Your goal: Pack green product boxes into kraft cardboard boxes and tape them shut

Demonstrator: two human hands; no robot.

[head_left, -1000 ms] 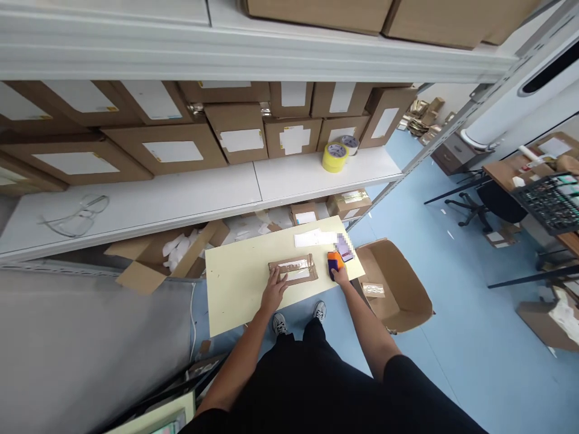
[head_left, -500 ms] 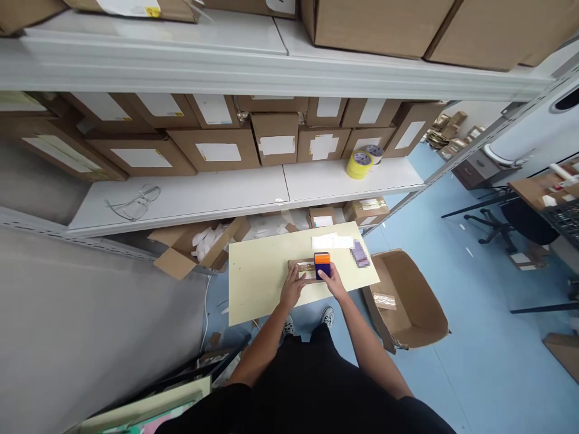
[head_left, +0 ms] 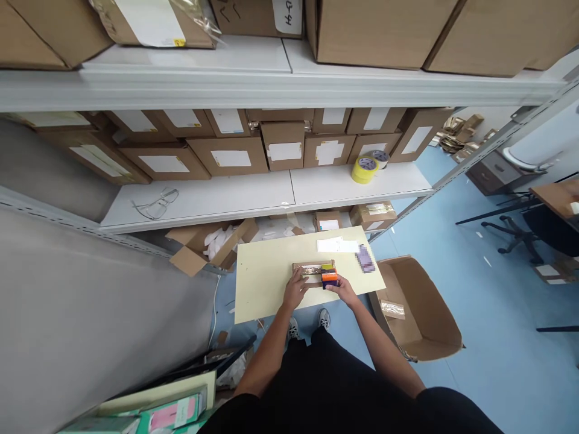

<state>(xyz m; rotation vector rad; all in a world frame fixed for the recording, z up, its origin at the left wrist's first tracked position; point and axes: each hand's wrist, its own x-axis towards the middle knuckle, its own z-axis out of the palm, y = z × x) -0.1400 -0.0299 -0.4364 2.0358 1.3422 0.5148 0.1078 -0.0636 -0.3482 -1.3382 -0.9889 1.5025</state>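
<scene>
A small flat cardboard box (head_left: 313, 265), with shiny tape along its middle and a white label, lies on the pale yellow board (head_left: 266, 283) in front of me. My left hand (head_left: 295, 290) grips its left end, fingers over the top and thumb along the near side. In my right hand (head_left: 344, 290) is a small block-shaped tool, orange and dark blue (head_left: 330, 278), closed between thumb and fingers at the box's right end. A yellow-green part shows just beyond the tool. Whether the tool touches the box I cannot tell.
White paper slips (head_left: 337, 245) and a blurred-out purple item (head_left: 365, 259) lie at the board's far right. A large open carton (head_left: 420, 307) stands on the floor to the right. Shelving ahead holds labelled boxes (head_left: 231, 158), tape rolls (head_left: 364, 170) and glasses (head_left: 156, 205).
The tool in my right hand has tipped, and its yellow-green part now shows. My left hand stays on the box's left end. The whole view has shifted slightly.
</scene>
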